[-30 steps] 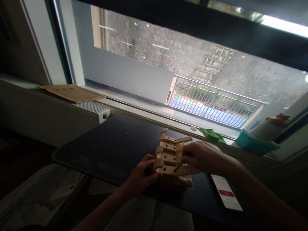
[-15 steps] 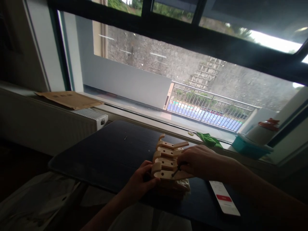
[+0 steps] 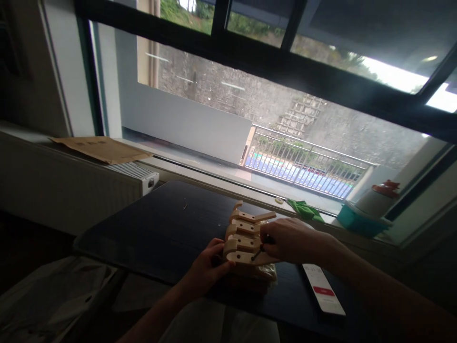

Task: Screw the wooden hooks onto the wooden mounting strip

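Observation:
Several pale wooden hooks with drilled holes lie stacked in a row on a dark table. My left hand is closed around the near left end of the stack. My right hand pinches a small dark screw against the nearest wooden hook. A crinkled clear plastic bag lies under the hooks.
A phone with a lit white screen lies on the table to the right. On the sill stand a green cloth and a teal tub. A cardboard sheet rests on the radiator at left. A tiny screw lies mid-table.
The view has tilted upward, showing more window. Both hands and the hooks stay together, and the screw stays at the nearest hook.

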### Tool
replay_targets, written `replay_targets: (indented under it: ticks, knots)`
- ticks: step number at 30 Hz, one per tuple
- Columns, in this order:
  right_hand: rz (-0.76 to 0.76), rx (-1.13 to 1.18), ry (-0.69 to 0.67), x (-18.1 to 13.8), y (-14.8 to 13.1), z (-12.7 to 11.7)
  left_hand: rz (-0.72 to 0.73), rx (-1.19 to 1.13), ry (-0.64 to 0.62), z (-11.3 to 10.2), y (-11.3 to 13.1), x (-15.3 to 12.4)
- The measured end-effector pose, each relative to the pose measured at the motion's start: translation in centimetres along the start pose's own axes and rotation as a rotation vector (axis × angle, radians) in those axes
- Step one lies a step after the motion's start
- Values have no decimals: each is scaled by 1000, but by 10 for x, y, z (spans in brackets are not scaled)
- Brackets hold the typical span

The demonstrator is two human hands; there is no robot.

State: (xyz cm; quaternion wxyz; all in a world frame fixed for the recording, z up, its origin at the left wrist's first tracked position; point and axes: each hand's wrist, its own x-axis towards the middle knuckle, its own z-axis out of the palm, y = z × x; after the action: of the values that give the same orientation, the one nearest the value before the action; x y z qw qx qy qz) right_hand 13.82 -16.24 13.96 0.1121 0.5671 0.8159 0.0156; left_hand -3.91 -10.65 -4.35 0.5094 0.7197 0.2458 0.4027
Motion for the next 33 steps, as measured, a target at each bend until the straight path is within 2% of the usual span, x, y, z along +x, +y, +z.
replay_targets:
  ticks: [5, 9, 12, 17, 20, 23, 27, 29, 31, 33]
  knots:
    - [-203, -228, -31, 4, -5, -3, -11, -4, 7, 0, 0, -1]
    - [-287, -276, -35, 5, 2, 6, -12, 3, 8, 0, 1, -2]
    - [-228, -197, -81, 7, 7, 9, -18, 13, 1, -1, 2, -2]
    - [-55, 63, -132, 11, 14, 7, -26, 19, 2, -1, 3, -3]
    - [-13, 85, -133, 9, 17, 6, -37, 6, 13, -1, 5, -3]
    - [-106, 8, -146, 8, 20, 6, -65, -11, 10, -1, 7, -3]
    - [-393, -243, -112, 12, 24, 11, -92, -20, 19, -1, 5, -4]
    - [-490, -302, -121, 13, 23, 15, -91, -22, 20, -1, 1, -5]
    - [-484, -291, -116, 14, 20, 17, -76, -32, 12, 0, -4, -7]
    - [-405, -202, -142, 15, 18, 18, -70, -41, 7, 0, -7, -8]
